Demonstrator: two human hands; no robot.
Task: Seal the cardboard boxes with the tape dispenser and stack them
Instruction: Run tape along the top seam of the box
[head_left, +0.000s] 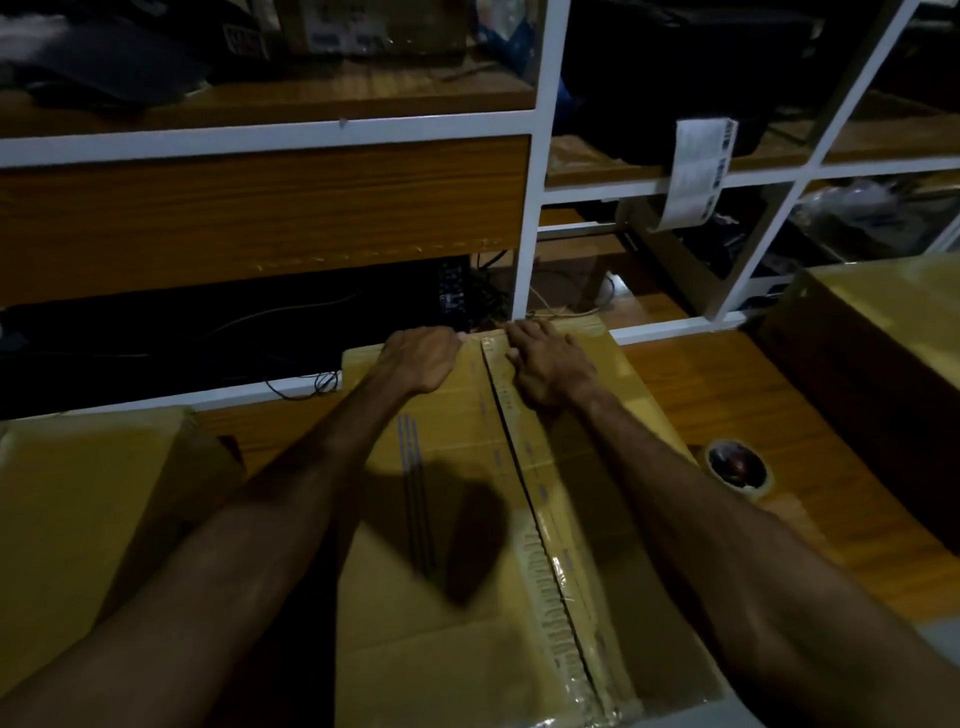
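At the far edge of the cardboard box, the left hand curls over the rim while the right hand, fingers flat, likely smooths the tape along its seam.

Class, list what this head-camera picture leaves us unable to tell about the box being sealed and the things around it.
- Left hand fingertips: curled past the box far edge.
- Box's near end: cut off by the bottom edge.
- Label strip print: too small, blurred.
- Tape roll remaining tape: too dim.
- Shelf contents: dark, blurred.
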